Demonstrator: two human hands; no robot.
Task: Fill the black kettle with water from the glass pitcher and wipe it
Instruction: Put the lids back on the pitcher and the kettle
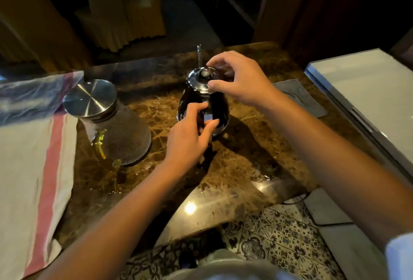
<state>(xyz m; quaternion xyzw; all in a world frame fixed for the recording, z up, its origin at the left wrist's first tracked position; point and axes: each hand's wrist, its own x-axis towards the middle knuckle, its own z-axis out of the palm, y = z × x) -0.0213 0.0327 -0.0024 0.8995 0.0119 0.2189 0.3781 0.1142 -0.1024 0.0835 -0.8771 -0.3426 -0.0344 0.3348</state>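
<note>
The black kettle [220, 105] stands at frame centre on the marble bench [245, 157]. The left hand [190, 136] curls around its handle; the right hand [237, 78] pinches its shiny lid [199, 78]. The glass pitcher [116, 130] stands capped, centre left.
</note>
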